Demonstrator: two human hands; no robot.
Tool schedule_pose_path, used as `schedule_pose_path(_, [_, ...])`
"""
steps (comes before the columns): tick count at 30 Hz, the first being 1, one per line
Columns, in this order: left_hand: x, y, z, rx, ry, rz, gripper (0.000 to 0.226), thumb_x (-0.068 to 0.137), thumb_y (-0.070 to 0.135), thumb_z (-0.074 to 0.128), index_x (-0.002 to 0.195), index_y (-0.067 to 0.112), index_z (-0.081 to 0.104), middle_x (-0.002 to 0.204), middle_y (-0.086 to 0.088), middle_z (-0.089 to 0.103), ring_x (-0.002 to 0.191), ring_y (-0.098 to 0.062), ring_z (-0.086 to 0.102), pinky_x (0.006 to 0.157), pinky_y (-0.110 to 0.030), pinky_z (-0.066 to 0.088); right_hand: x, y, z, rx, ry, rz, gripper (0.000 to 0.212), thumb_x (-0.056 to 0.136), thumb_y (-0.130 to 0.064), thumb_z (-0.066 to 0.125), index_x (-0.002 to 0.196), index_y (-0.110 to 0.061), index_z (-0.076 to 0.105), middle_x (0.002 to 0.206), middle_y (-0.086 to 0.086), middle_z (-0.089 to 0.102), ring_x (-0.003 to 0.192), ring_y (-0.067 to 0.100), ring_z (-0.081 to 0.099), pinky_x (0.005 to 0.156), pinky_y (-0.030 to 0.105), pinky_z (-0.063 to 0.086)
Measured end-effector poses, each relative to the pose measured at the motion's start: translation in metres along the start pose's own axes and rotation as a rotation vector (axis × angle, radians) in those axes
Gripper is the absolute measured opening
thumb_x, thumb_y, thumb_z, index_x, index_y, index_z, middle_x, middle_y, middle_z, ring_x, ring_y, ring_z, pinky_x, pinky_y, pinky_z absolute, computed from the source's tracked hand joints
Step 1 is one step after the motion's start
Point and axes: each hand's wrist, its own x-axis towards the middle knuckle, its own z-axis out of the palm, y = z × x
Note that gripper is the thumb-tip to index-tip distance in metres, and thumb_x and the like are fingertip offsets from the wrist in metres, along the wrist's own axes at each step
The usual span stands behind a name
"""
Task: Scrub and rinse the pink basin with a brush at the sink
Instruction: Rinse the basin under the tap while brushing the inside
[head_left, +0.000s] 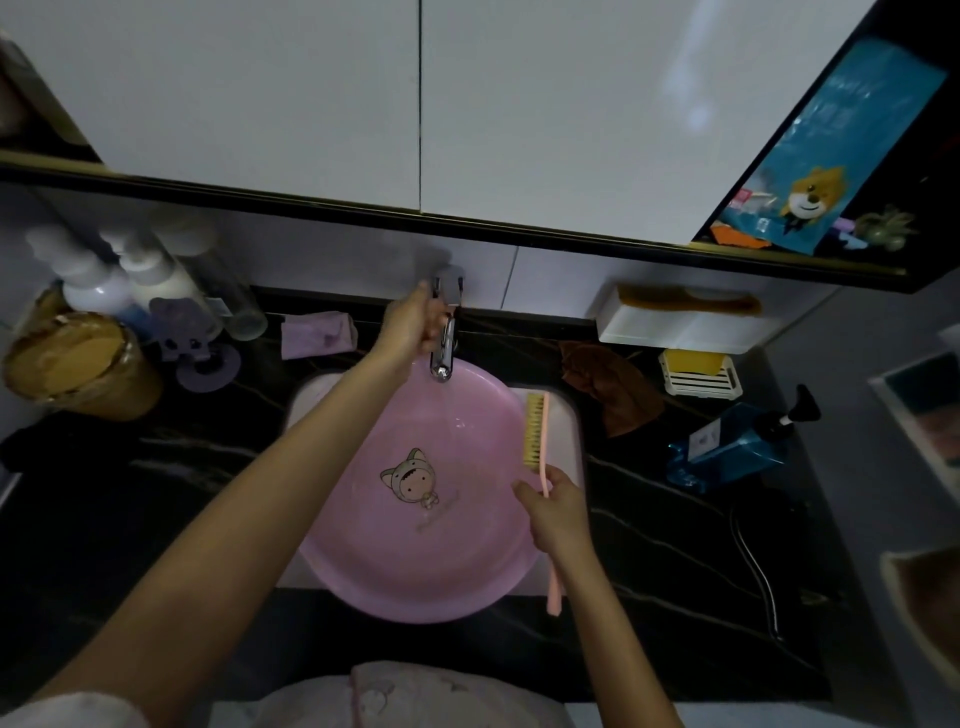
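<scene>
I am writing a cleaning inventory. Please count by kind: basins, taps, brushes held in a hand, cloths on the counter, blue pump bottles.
pink basin: 1
tap: 1
brush, held by the right hand: 1
cloths on the counter: 2, the purple cloth and the brown cloth
blue pump bottle: 1
Total: 6

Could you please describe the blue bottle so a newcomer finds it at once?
Find the pink basin in the sink. On the dark counter to its right, beside the yellow soap, is the blue bottle, alone in having a black pump.
</scene>
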Motion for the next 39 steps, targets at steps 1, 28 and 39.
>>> schedule_pose_path(1, [0.002, -0.011, -0.005, -0.042, 0.105, -0.014, 0.036, 0.100, 0.024, 0.034, 0.076, 0.013, 0.058, 0.063, 0.001, 0.047, 0.051, -0.008, 0.037, 0.041, -0.016, 0.030, 0.001, 0.001, -0.001, 0.008, 0.005, 0.004, 0.028, 0.090, -0.018, 0.058, 0.119, -0.019, 0.056, 0.091, -0.011, 0.057, 0.090, 0.010, 0.057, 0.087, 0.032, 0.048])
schedule_pose_path(28, [0.029, -0.129, 0.020, 0.141, -0.037, -0.239, 0.035, 0.096, 0.007, 0.031, 0.071, 0.013, 0.054, 0.060, -0.003, 0.048, 0.046, -0.014, 0.042, 0.038, -0.016, 0.031, 0.019, 0.031, -0.022, 0.052, -0.041, 0.112, 0.009, 0.090, -0.020, 0.059, 0.098, -0.024, 0.061, 0.087, -0.001, 0.066, 0.070, 0.009, 0.060, 0.060, 0.022, 0.046])
schedule_pose_path(39, [0.029, -0.124, 0.025, 0.351, -0.022, -0.299, 0.037, 0.097, 0.028, 0.044, 0.062, 0.016, 0.043, 0.056, -0.001, 0.043, 0.049, -0.016, 0.038, 0.046, -0.023, 0.030, 0.024, 0.038, -0.018, -0.041, -0.073, 0.153, 0.024, 0.090, -0.030, 0.057, 0.111, -0.019, 0.063, 0.092, 0.005, 0.067, 0.064, 0.009, 0.053, 0.055, 0.022, 0.039])
